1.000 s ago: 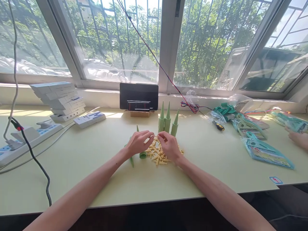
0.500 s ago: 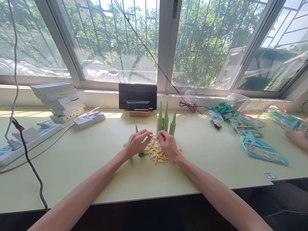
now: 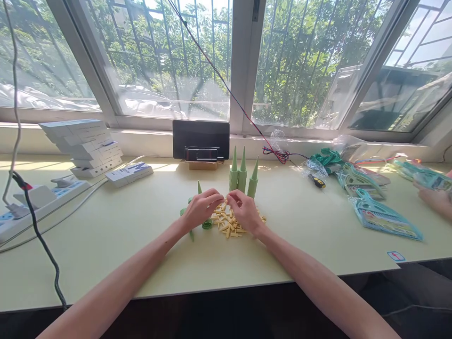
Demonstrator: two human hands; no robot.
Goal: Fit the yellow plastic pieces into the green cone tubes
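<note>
Over a pile of small tan stick-like pieces (image 3: 231, 230), my left hand (image 3: 202, 208) and my right hand (image 3: 244, 210) are held close together, fingertips almost meeting. Both are pinched closed; whatever sits between the fingertips is too small to make out. Just behind my right hand stand several green pointed cones on cylinders (image 3: 242, 178), upright in a group. Another green cone (image 3: 199, 187) rises behind my left hand. A short green ring-shaped piece (image 3: 207, 225) lies by the pile, and further green parts are partly hidden under my left hand.
A dark tablet (image 3: 201, 136) leans at the window, a small display (image 3: 201, 154) before it. White boxes (image 3: 83, 148) and a power strip (image 3: 42, 202) are at left. A yellow-black cutter (image 3: 317, 181) and packaged brush sets (image 3: 384, 216) lie right, near another person's hand (image 3: 436, 197).
My left hand's fingers have drawn together and moved closer to the right hand's fingertips. The whole view has shifted slightly. The other person's hand at right has moved a little.
</note>
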